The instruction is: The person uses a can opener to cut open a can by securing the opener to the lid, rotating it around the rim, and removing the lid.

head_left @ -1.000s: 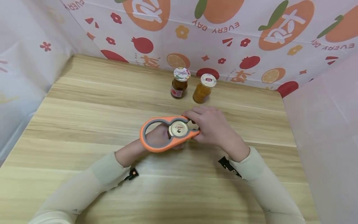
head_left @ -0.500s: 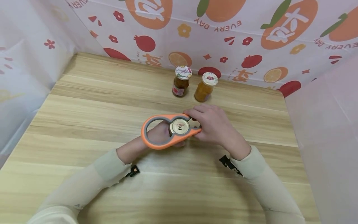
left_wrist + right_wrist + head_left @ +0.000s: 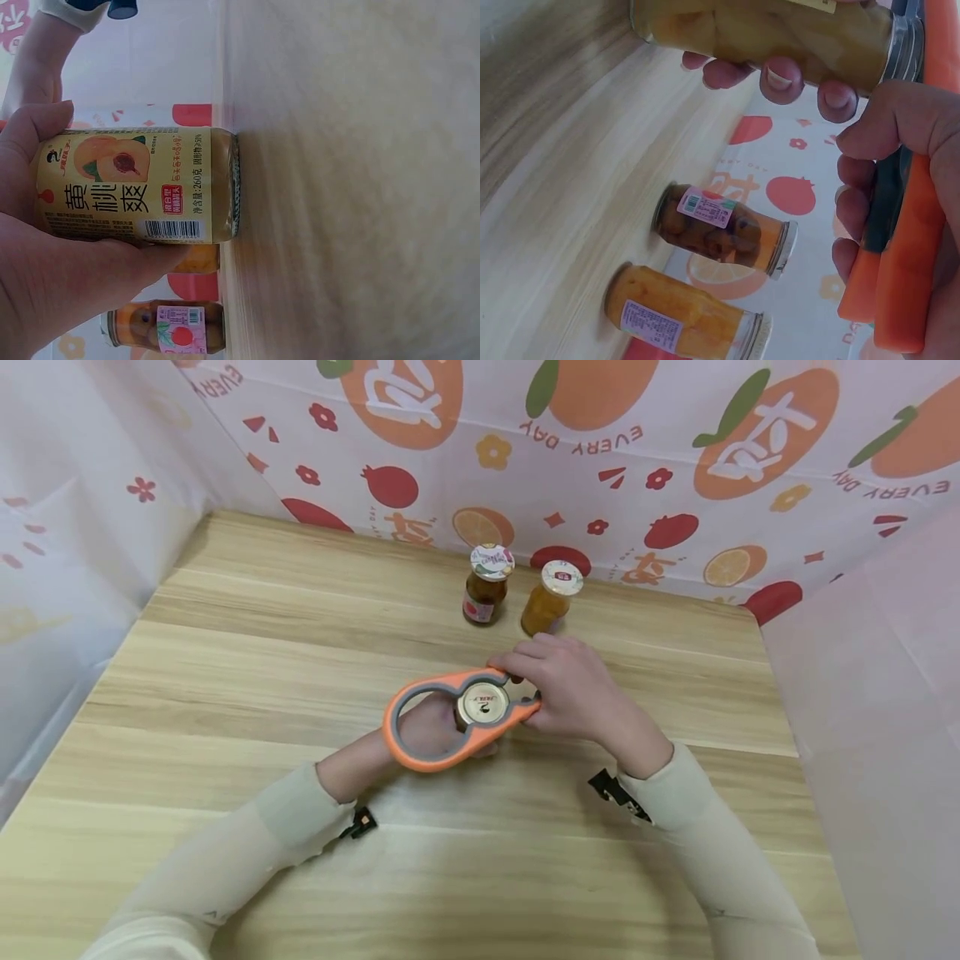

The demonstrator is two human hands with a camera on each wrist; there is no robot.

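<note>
Since half a second ago, the orange jar opener (image 3: pixel 480 739) is being turned slightly: its handles (image 3: pixel 904 300) are reaching a little farther toward the back, its loop (image 3: pixel 390 731) a little more toward the front. The right hand (image 3: pixel 566 689) is squeezing both handles together. The left hand (image 3: pixel 427 727), partly showing through the loop, is grasping a glass jar (image 3: pixel 135 187) with peaches on its label (image 3: pixel 105 202); the opener is sitting around its gold lid (image 3: pixel 482 704). I cannot tell whether its bottom is touching the table (image 3: pixel 487 860). Beyond the hands, a dark jar (image 3: pixel 482 602) and, near it on the right, a yellow jar (image 3: pixel 542 612) are standing upright. Behind them, a fruit-printed cloth (image 3: pixel 585 485) is hanging
</note>
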